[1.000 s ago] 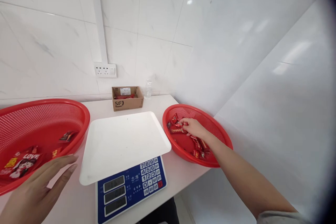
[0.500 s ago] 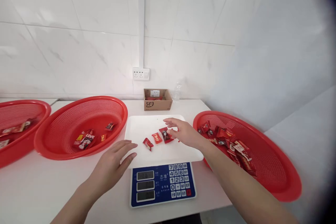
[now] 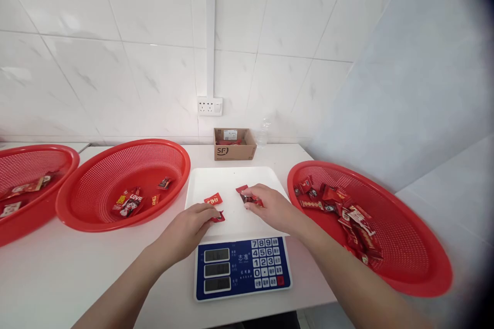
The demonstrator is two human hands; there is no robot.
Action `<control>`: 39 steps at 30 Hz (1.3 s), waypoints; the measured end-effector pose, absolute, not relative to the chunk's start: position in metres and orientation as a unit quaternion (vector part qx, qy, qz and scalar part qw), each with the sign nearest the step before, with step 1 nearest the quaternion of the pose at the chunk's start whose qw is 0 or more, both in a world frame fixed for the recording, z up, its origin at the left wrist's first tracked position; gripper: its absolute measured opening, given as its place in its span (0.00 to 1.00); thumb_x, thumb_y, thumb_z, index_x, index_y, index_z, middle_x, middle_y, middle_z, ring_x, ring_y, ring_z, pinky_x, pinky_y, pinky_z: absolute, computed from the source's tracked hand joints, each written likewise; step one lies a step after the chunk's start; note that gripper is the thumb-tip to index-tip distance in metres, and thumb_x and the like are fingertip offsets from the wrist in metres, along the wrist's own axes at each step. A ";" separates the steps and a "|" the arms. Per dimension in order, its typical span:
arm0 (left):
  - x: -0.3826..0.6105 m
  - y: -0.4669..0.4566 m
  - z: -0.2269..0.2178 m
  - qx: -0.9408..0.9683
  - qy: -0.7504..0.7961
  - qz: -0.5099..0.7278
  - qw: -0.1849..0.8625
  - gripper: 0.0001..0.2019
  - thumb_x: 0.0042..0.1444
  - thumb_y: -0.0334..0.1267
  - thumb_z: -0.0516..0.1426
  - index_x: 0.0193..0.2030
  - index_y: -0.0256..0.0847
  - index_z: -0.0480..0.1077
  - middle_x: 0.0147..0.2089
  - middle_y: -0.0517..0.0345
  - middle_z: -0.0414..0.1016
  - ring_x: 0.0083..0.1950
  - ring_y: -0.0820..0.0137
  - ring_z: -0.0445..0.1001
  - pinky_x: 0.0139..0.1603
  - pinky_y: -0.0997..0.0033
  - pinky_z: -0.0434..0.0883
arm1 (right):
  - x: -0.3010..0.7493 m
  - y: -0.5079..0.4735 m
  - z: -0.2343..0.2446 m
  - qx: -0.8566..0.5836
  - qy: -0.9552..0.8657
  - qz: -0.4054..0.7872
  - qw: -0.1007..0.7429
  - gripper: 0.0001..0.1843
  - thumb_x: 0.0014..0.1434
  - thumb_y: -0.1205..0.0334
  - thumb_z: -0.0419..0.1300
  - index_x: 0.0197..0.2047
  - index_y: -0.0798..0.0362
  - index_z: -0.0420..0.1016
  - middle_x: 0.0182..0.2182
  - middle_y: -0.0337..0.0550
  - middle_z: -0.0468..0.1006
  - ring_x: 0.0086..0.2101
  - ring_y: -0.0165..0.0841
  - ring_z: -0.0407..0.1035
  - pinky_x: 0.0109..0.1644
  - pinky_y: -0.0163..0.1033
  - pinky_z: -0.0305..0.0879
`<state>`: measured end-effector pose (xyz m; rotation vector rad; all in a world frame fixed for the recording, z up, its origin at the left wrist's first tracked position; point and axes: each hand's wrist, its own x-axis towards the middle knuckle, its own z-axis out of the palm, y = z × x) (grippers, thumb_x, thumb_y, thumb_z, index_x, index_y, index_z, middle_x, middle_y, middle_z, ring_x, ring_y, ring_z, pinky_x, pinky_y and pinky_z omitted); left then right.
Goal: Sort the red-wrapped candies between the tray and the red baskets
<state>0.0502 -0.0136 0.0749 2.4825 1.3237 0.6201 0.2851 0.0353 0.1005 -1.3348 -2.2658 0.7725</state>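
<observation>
A blue-faced scale [image 3: 242, 267] with a white weighing tray [image 3: 231, 177] stands in front of me on the white table. My left hand [image 3: 189, 229] rests on the tray's front left, fingers pinched on a small red candy packet [image 3: 218, 217]. My right hand [image 3: 270, 208] lies on the tray's right side, fingers closed over red candy packets [image 3: 247, 196]. One more red packet [image 3: 213, 198] lies loose on the tray between my hands.
A red mesh basket [image 3: 417, 277] at the right holds several red packets. Another red basket [image 3: 123, 157] at the left holds a few packets, and a third basket [image 3: 38, 151] sits at the far left. A cardboard box [image 3: 234, 150] and a clear bottle [image 3: 263, 134] stand by the tiled wall.
My right hand came from the right basket to the tray and dropped packets there. My left hand moved onto the tray and pinched one packet. The view swung left.
</observation>
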 end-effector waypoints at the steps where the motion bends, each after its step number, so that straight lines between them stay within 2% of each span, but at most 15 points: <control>1: 0.052 -0.010 0.074 0.855 0.454 0.216 0.128 0.13 0.61 0.30 0.48 0.46 0.44 0.70 0.50 0.55 0.75 0.50 0.66 0.73 0.48 0.65 0.72 | 0.283 0.034 0.100 -0.456 -0.816 0.284 0.213 0.14 0.59 0.62 0.55 0.48 0.49 0.72 0.47 0.45 0.73 0.42 0.36 0.70 0.49 0.45 0.66; 3: 0.056 -0.005 0.074 0.855 0.453 0.225 0.116 0.13 0.60 0.30 0.49 0.47 0.43 0.70 0.50 0.53 0.74 0.50 0.65 0.73 0.48 0.63 0.72 | 0.282 0.035 0.100 -0.437 -0.824 0.273 0.238 0.16 0.60 0.61 0.54 0.52 0.49 0.70 0.50 0.46 0.72 0.48 0.37 0.67 0.52 0.46 0.64; 6: 0.060 0.000 0.078 0.853 0.457 0.231 0.101 0.11 0.60 0.33 0.50 0.47 0.41 0.70 0.50 0.50 0.74 0.51 0.63 0.71 0.49 0.60 0.72 | 0.288 0.041 0.099 -0.482 -0.813 0.207 0.252 0.18 0.61 0.63 0.52 0.53 0.51 0.70 0.54 0.48 0.69 0.56 0.38 0.60 0.60 0.50 0.56; 10: 0.064 0.004 0.082 0.859 0.459 0.200 0.110 0.12 0.60 0.35 0.51 0.47 0.40 0.71 0.51 0.49 0.73 0.54 0.61 0.69 0.53 0.58 0.69 | 0.298 0.049 0.087 -0.496 -0.822 0.206 0.188 0.21 0.59 0.67 0.53 0.56 0.51 0.69 0.57 0.47 0.67 0.59 0.39 0.56 0.62 0.50 0.52; 13: 0.069 0.007 0.082 0.857 0.465 0.175 0.134 0.12 0.60 0.35 0.50 0.48 0.39 0.71 0.52 0.48 0.73 0.54 0.61 0.70 0.53 0.59 0.69 | 0.298 0.048 0.080 -0.495 -0.823 0.226 0.167 0.26 0.57 0.73 0.52 0.57 0.47 0.67 0.55 0.44 0.70 0.57 0.39 0.60 0.60 0.49 0.55; 20: 0.071 0.016 0.086 0.837 0.487 0.168 0.184 0.15 0.60 0.37 0.50 0.52 0.41 0.68 0.54 0.52 0.72 0.54 0.63 0.70 0.53 0.62 0.69 | 0.296 0.034 0.091 -0.570 -0.757 0.251 0.196 0.21 0.62 0.65 0.48 0.58 0.48 0.66 0.55 0.44 0.71 0.54 0.37 0.64 0.57 0.44 0.60; 24: 0.074 0.023 0.086 0.844 0.484 0.163 0.163 0.17 0.59 0.36 0.52 0.55 0.39 0.65 0.57 0.49 0.69 0.58 0.61 0.67 0.55 0.60 0.67 | 0.291 0.028 0.091 -0.547 -0.761 0.281 0.207 0.23 0.61 0.69 0.48 0.57 0.48 0.66 0.53 0.43 0.73 0.52 0.37 0.66 0.56 0.46 0.60; 27: 0.080 0.024 0.086 0.877 0.430 0.162 0.139 0.20 0.60 0.40 0.53 0.58 0.39 0.62 0.59 0.48 0.66 0.63 0.60 0.61 0.59 0.58 0.63 | 0.292 0.026 0.092 -0.498 -0.778 0.304 0.235 0.22 0.61 0.68 0.49 0.57 0.46 0.66 0.51 0.41 0.74 0.51 0.35 0.67 0.55 0.44 0.62; 31: 0.088 0.022 0.084 0.913 0.366 0.117 0.140 0.28 0.58 0.51 0.53 0.63 0.45 0.57 0.66 0.48 0.57 0.69 0.54 0.47 0.64 0.51 0.56 | 0.318 0.022 0.105 -0.568 -0.743 0.235 0.265 0.21 0.61 0.66 0.49 0.57 0.49 0.67 0.50 0.45 0.75 0.48 0.37 0.69 0.53 0.46 0.63; 33: 0.091 0.021 0.082 0.923 0.348 0.085 0.143 0.26 0.58 0.53 0.52 0.61 0.47 0.60 0.67 0.48 0.55 0.70 0.52 0.44 0.64 0.47 0.53 | 0.340 0.019 0.111 -0.603 -0.723 0.211 0.263 0.21 0.61 0.66 0.49 0.57 0.49 0.67 0.51 0.46 0.74 0.49 0.39 0.69 0.53 0.46 0.63; 36: 0.095 0.021 0.079 0.928 0.339 0.068 0.140 0.22 0.59 0.51 0.51 0.56 0.44 0.66 0.66 0.45 0.57 0.70 0.52 0.45 0.64 0.47 0.52 | 0.378 0.014 0.114 -0.660 -0.692 0.188 0.223 0.21 0.60 0.65 0.49 0.56 0.49 0.68 0.52 0.46 0.73 0.50 0.42 0.68 0.53 0.47 0.63; 39: 0.100 0.023 0.077 0.931 0.332 0.079 0.132 0.18 0.60 0.47 0.51 0.53 0.42 0.67 0.60 0.48 0.67 0.68 0.53 0.50 0.65 0.46 0.51 | 0.416 0.009 0.109 -0.714 -0.659 0.175 0.157 0.22 0.60 0.63 0.50 0.57 0.47 0.68 0.46 0.45 0.76 0.43 0.42 0.71 0.46 0.45 0.66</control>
